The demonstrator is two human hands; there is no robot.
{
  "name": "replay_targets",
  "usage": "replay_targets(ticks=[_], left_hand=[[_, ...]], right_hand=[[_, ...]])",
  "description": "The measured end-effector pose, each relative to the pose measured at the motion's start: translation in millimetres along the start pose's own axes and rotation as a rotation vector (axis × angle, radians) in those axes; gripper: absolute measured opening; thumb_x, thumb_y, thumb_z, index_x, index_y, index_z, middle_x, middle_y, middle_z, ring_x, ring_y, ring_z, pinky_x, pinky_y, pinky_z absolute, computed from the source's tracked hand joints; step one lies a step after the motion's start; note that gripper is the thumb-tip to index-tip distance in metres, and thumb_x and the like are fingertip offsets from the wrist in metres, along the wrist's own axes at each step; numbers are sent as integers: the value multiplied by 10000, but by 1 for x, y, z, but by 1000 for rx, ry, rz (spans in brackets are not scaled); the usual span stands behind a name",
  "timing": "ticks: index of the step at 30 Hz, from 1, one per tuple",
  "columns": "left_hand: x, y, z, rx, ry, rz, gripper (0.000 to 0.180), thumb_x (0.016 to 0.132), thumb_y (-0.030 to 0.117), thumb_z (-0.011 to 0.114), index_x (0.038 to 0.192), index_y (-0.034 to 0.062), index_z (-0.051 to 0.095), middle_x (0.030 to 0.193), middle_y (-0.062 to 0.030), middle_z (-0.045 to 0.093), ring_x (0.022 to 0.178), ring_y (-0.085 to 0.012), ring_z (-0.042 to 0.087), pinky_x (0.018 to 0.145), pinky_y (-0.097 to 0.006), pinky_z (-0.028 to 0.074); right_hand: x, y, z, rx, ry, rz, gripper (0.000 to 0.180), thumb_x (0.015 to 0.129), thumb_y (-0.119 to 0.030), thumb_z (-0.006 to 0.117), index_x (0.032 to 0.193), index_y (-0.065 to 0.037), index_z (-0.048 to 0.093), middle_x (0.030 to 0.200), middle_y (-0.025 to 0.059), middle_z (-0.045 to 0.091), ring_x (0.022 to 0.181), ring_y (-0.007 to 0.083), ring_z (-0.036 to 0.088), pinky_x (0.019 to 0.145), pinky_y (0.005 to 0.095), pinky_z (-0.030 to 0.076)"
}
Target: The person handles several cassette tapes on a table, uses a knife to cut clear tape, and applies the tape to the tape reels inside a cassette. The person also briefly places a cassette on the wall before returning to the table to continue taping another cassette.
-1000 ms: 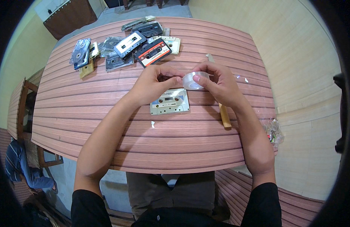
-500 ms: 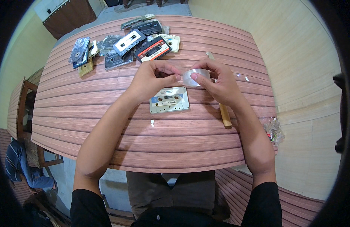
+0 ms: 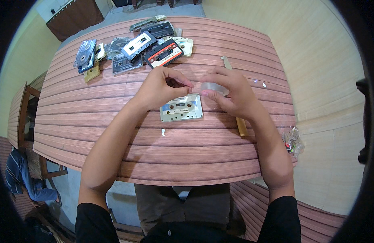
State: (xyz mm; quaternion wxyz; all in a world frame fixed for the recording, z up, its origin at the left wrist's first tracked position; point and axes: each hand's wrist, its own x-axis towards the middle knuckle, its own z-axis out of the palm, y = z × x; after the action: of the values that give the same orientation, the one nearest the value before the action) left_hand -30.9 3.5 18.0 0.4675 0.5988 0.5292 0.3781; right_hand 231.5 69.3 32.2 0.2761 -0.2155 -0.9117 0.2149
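Observation:
A roll of clear tape (image 3: 214,88) sits in my right hand (image 3: 232,90), with the thumb at its near edge and the fingers curved over its far side. Close to its left, my left hand (image 3: 164,86) has thumb and forefinger pinched together. Whatever is between those fingertips, if anything, is too small to make out. Below my left fingertips a pale cassette (image 3: 181,109) with a blue-and-white label lies flat on the table. Partly hidden under my right hand and forearm is a long narrow tool with a yellow-tan handle (image 3: 241,127) and a pale blade-like end (image 3: 226,62).
Several cassettes lie heaped at the far left, including a black one with an orange-red label (image 3: 165,53). White scraps (image 3: 163,132) dot the wood-patterned table (image 3: 187,162). Crumpled clear plastic (image 3: 293,142) lies at the right edge by the wall. Another person (image 3: 25,174) sits at lower left.
My right hand has tipped and loosened its fingers around the tape roll, shifting slightly right and down. My left hand stays pinched, almost in place, and the gap between the hands is slightly wider.

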Motion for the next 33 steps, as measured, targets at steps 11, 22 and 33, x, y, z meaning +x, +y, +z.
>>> replay_targets(ticks=[11, 22, 33], left_hand=[[-1, 2, -1, 96, -39, 29, 120, 947, 61, 844, 1050, 10, 875, 922, -38, 824, 814, -65, 702, 760, -257, 571], [1, -6, -2, 141, -35, 119, 143, 908, 65, 855, 1032, 0, 882, 929, -95, 847, 845, -124, 763, 802, -293, 610], [0, -4, -5, 142, -73, 113, 135, 908, 56, 861, 1036, 22, 885, 946, -55, 827, 833, -86, 711, 778, -275, 574]], right_hand=[[2, 1, -5, 129, -25, -25, 283, 886, -65, 825, 1161, -47, 765, 1048, 145, 782, 968, 352, 746, 886, 429, 574], [-1, -5, 6, -1, 10, -94, 339, 857, -103, 815, 1190, -81, 755, 1093, 144, 771, 1064, 376, 713, 999, 486, 515], [0, -5, 10, -104, 15, -145, 349, 837, -105, 777, 1179, -94, 708, 1092, 136, 714, 1088, 372, 663, 964, 494, 460]])
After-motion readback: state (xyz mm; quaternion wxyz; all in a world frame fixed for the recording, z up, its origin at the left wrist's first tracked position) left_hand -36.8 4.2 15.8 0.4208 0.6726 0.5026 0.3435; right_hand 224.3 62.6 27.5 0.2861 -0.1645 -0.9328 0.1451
